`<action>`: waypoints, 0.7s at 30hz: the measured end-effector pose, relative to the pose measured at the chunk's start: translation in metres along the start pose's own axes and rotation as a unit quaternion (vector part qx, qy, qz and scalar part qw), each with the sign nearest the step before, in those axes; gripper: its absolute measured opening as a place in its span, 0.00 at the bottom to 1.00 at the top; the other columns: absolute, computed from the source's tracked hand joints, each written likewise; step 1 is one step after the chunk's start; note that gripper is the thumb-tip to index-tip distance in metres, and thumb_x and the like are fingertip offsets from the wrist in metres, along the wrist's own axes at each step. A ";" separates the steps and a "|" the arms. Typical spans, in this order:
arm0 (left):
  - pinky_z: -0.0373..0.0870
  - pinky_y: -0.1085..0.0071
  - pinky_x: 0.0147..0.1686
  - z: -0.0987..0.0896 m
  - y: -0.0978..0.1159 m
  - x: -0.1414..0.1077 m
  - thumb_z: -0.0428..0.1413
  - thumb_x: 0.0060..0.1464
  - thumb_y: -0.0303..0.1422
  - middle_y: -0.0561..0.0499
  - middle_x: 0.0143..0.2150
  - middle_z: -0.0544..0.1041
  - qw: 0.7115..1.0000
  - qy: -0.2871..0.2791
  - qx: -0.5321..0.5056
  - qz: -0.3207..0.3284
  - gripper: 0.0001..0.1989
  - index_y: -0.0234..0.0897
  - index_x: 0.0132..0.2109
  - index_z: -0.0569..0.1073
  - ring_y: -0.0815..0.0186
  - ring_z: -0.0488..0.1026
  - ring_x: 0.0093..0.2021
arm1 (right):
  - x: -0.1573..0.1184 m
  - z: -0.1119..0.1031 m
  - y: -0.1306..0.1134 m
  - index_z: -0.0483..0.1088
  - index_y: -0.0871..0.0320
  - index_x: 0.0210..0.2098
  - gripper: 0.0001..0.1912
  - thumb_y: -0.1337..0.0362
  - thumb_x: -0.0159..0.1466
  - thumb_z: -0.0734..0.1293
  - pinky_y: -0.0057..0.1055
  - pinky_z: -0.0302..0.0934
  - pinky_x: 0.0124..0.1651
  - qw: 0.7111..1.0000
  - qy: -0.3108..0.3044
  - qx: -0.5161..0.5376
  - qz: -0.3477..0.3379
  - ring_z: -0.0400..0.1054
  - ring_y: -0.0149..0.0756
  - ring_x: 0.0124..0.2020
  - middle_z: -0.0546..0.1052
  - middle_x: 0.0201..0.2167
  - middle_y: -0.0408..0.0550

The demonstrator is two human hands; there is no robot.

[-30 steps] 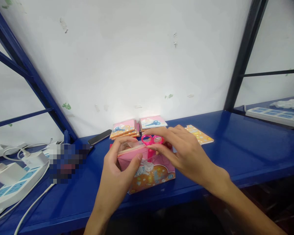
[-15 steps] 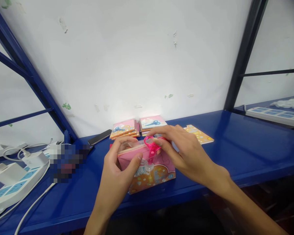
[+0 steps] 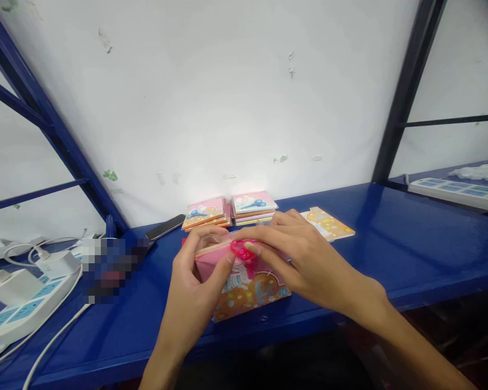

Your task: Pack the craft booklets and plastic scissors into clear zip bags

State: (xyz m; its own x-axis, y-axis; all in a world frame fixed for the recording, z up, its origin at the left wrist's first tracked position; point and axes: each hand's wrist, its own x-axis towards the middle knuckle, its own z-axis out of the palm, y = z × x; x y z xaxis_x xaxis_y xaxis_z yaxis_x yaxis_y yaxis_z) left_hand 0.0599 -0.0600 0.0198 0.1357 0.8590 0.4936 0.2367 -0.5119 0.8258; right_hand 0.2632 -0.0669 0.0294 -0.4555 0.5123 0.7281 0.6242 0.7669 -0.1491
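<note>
Just pink scissors (image 3: 241, 249) at R fingers (image 3: 266, 253)

Scissor handles (image 3: 241, 249) glossy pink plastic; box (image 3: 250, 295) smooth card (shelf (image 3: 415, 233) glossy metal).

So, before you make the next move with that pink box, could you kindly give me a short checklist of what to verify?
1. Left hand holding the pink printed box, thumb on its front: ok.
2. Right hand on the handles of the pink plastic scissors: ok.
3. Scissors seated in the clear plastic cover: cannot tell, fingers and glare hide it.
4. Box's lower edge resting on the blue bench: ok.
5. Hands clear of the stacked cards: cannot tell, they sit very close in this view.
6. Black phone apart from the box: ok.
</note>
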 end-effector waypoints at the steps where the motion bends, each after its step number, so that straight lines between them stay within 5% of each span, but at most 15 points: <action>1: 0.69 0.62 0.51 0.000 -0.001 0.000 0.61 0.59 0.38 0.49 0.48 0.78 1.000 0.002 -0.003 0.003 0.13 0.42 0.49 0.72 0.58 0.76 0.49 | 0.000 0.000 0.000 0.72 0.52 0.56 0.14 0.66 0.74 0.61 0.39 0.58 0.53 1.000 -0.003 0.006 -0.005 0.69 0.38 0.43 0.80 0.43 0.44; 11: 0.73 0.65 0.50 -0.008 -0.005 -0.001 0.63 0.57 0.39 0.49 0.52 0.78 0.999 -0.017 -0.033 -0.007 0.16 0.44 0.51 0.72 0.57 0.76 0.53 | -0.002 -0.012 0.002 0.74 0.51 0.55 0.14 0.64 0.71 0.65 0.40 0.62 0.57 0.999 0.041 -0.019 0.018 0.67 0.42 0.54 0.74 0.52 0.51; 15: 0.78 0.63 0.47 -0.015 -0.006 0.002 0.66 0.54 0.37 0.48 0.53 0.79 0.997 -0.050 -0.057 -0.021 0.23 0.46 0.56 0.72 0.55 0.79 0.51 | -0.006 -0.023 0.016 0.65 0.48 0.64 0.28 0.55 0.67 0.71 0.43 0.62 0.60 0.998 -0.020 -0.023 0.061 0.64 0.46 0.61 0.71 0.61 0.49; 18: 0.81 0.66 0.41 -0.020 -0.007 0.005 0.67 0.52 0.37 0.47 0.50 0.82 0.997 -0.041 -0.041 -0.042 0.22 0.44 0.54 0.76 0.56 0.81 0.46 | -0.006 -0.024 0.030 0.70 0.46 0.60 0.20 0.56 0.69 0.68 0.39 0.65 0.57 0.993 -0.075 0.028 0.084 0.72 0.41 0.53 0.78 0.56 0.42; 21: 0.80 0.72 0.32 -0.023 -0.008 0.008 0.68 0.51 0.38 0.48 0.44 0.84 0.998 -0.011 -0.029 -0.056 0.16 0.40 0.46 0.80 0.59 0.83 0.38 | -0.003 -0.021 0.038 0.76 0.46 0.52 0.12 0.60 0.69 0.68 0.33 0.68 0.49 0.988 -0.068 0.096 0.099 0.76 0.36 0.44 0.81 0.49 0.38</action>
State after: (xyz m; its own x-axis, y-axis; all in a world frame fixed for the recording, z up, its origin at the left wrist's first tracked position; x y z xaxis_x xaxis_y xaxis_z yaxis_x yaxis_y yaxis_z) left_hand 0.0372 -0.0492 0.0236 0.1335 0.9103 0.3918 0.1950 -0.4117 0.8902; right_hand 0.3020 -0.0471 0.0356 -0.4259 0.6973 0.5766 0.5838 0.6986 -0.4136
